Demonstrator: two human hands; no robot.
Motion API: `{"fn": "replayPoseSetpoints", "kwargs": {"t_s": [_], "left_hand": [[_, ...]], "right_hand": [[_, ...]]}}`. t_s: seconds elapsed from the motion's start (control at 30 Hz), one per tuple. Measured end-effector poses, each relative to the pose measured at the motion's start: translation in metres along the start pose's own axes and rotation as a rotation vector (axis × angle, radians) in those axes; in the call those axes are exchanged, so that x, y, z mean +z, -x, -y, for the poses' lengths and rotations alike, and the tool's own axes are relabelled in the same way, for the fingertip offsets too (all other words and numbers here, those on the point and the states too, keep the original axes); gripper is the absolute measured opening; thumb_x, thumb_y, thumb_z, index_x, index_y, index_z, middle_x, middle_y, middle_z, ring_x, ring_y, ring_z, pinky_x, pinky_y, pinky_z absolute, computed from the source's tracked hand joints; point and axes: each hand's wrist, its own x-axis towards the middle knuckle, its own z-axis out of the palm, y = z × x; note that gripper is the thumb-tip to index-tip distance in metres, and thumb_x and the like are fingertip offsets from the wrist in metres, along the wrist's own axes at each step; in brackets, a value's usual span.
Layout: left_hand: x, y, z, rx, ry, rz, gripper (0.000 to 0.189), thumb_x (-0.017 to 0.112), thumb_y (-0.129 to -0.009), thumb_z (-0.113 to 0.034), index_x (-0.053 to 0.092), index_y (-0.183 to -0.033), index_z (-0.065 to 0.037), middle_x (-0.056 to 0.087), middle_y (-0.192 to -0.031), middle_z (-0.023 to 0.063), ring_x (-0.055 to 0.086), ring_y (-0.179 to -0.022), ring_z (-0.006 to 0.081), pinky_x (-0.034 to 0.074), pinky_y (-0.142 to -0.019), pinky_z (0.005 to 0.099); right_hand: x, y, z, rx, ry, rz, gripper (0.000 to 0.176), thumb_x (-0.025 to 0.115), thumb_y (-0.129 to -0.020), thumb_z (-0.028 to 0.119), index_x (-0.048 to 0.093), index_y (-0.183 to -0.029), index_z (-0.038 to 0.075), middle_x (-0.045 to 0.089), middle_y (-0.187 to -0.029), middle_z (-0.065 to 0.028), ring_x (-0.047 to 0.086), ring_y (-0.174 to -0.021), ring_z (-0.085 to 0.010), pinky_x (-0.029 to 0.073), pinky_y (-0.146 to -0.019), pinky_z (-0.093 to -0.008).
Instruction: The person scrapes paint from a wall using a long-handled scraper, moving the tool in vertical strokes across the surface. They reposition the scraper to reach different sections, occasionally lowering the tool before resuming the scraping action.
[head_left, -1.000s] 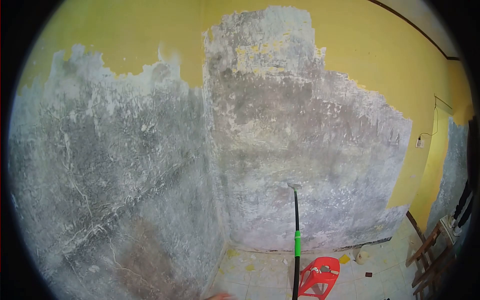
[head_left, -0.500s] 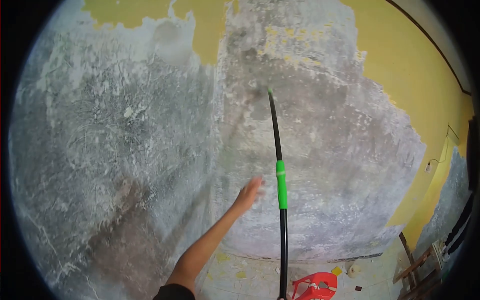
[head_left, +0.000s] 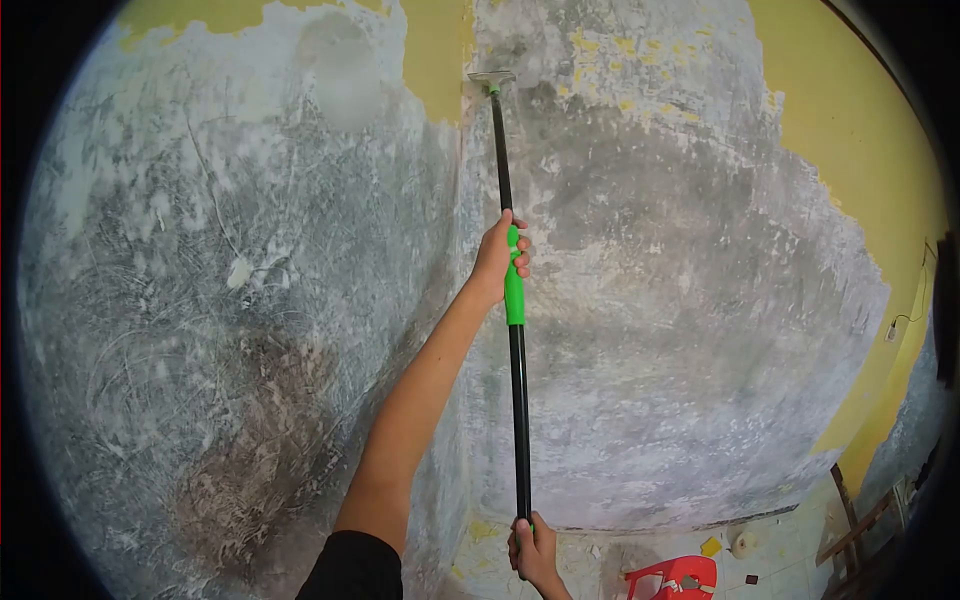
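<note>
A long-handled scraper point(head_left: 518, 400) with a black pole stands nearly upright in front of me. Its flat, wide head point(head_left: 491, 77) is at the wall near the inside corner, just below a patch of yellow paint. My left hand point(head_left: 497, 256) is closed around the green grip point(head_left: 514, 295) partway up the pole. Lower down, my right hand point(head_left: 535, 551) wraps the black pole near its bottom end. The wall point(head_left: 640, 300) behind is mottled grey and white, with peeling yellow paint point(head_left: 830, 120) along the upper right.
A red plastic stool point(head_left: 675, 575) with small items on it stands on the tiled floor at lower right. Paint flakes, a yellow piece point(head_left: 711, 546) and a round whitish object point(head_left: 744, 544) lie nearby. A cable with a socket point(head_left: 891, 332) hangs at right, above wooden pieces point(head_left: 862, 530).
My left hand, earlier open beside the pole, has taken hold of the green grip. The scraper has moved left and up toward the corner, and my right hand has come into view.
</note>
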Motion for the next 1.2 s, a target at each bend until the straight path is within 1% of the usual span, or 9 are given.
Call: {"fn": "replayPoseSetpoints", "kwargs": {"t_s": [0.1,0.13,0.23,0.27,0.37,0.5,0.7,0.9,1.2], "left_hand": [[-0.008,-0.019,0.001,-0.024,-0.044,-0.011,0.035,0.046,-0.098,-0.049,0.044,-0.094,-0.014,0.044,-0.067,-0.0014,0.036,-0.047,0.0083,0.033,-0.043,0.0257],[-0.008,-0.023,-0.001,-0.032,-0.049,-0.014,0.035,0.047,-0.098,-0.049,0.042,-0.092,-0.015,0.044,-0.066,-0.0014,0.036,-0.046,0.0082,0.033,-0.043,0.0256],[-0.011,-0.026,-0.006,-0.061,-0.052,-0.038,0.034,0.047,-0.098,-0.050,0.045,-0.091,-0.017,0.042,-0.064,-0.0036,0.034,-0.047,0.0071,0.030,-0.043,0.0243],[-0.013,-0.026,-0.006,-0.074,-0.043,-0.032,0.034,0.047,-0.098,-0.050,0.046,-0.090,-0.017,0.041,-0.064,-0.0036,0.034,-0.046,0.0070,0.029,-0.042,0.0242],[-0.016,-0.029,-0.009,-0.104,-0.021,-0.006,0.035,0.047,-0.098,-0.050,0.046,-0.089,-0.017,0.041,-0.063,-0.0037,0.033,-0.046,0.0066,0.028,-0.041,0.0236],[-0.015,-0.038,-0.017,-0.116,-0.026,-0.012,0.036,0.048,-0.097,-0.051,0.047,-0.088,-0.016,0.040,-0.062,-0.0040,0.031,-0.044,0.0063,0.026,-0.040,0.0226],[-0.002,-0.062,-0.037,-0.089,-0.028,0.002,0.037,0.046,-0.098,-0.050,0.046,-0.085,-0.016,0.040,-0.063,-0.0028,0.031,-0.044,0.0069,0.027,-0.039,0.0228],[0.007,-0.062,-0.053,-0.124,0.002,0.024,0.037,0.044,-0.099,-0.049,0.045,-0.084,-0.015,0.039,-0.062,-0.0028,0.030,-0.044,0.0067,0.027,-0.039,0.0223],[0.013,-0.066,-0.059,-0.132,-0.008,-0.005,0.039,0.043,-0.100,-0.050,0.043,-0.083,-0.014,0.038,-0.062,-0.0027,0.029,-0.044,0.0066,0.026,-0.039,0.0222]], "right_hand": [[0.016,-0.016,-0.001,0.007,-0.054,-0.011,0.033,0.046,-0.101,0.034,0.048,-0.087,0.004,0.045,-0.054,-0.0016,0.043,-0.037,-0.0090,0.034,-0.033,-0.0251],[0.019,-0.020,0.001,0.046,-0.084,0.023,0.034,0.044,-0.101,0.036,0.048,-0.092,0.004,0.046,-0.056,-0.0038,0.043,-0.037,-0.0110,0.035,-0.034,-0.0259],[0.020,-0.030,-0.001,0.066,-0.364,0.196,0.039,0.042,-0.101,0.041,0.047,-0.096,0.003,0.048,-0.058,-0.0072,0.045,-0.038,-0.0142,0.038,-0.035,-0.0275],[0.019,-0.032,-0.005,0.072,-0.518,0.300,0.044,0.041,-0.100,0.047,0.045,-0.100,0.004,0.048,-0.061,-0.0097,0.045,-0.039,-0.0165,0.039,-0.037,-0.0291],[0.017,-0.032,-0.011,0.152,-0.736,0.475,0.038,0.042,-0.100,0.045,0.045,-0.102,0.007,0.051,-0.063,-0.0105,0.046,-0.040,-0.0170,0.040,-0.038,-0.0298],[0.018,-0.032,-0.002,0.289,-0.883,0.554,0.036,0.042,-0.101,0.044,0.044,-0.103,0.008,0.041,-0.060,-0.0055,0.034,-0.039,-0.0120,0.030,-0.035,-0.0263],[0.012,-0.037,0.037,0.263,-0.771,0.446,0.030,0.042,-0.102,0.039,0.045,-0.102,0.009,0.040,-0.061,-0.0040,0.033,-0.041,-0.0108,0.029,-0.036,-0.0254],[0.015,-0.018,0.068,0.337,-0.808,0.440,0.029,0.042,-0.102,0.038,0.045,-0.102,0.009,0.041,-0.062,-0.0044,0.034,-0.042,-0.0109,0.030,-0.038,-0.0254],[0.015,-0.021,0.078,0.310,-0.768,0.413,0.028,0.041,-0.103,0.037,0.044,-0.102,0.009,0.042,-0.062,-0.0043,0.034,-0.042,-0.0101,0.029,-0.038,-0.0248]]}}
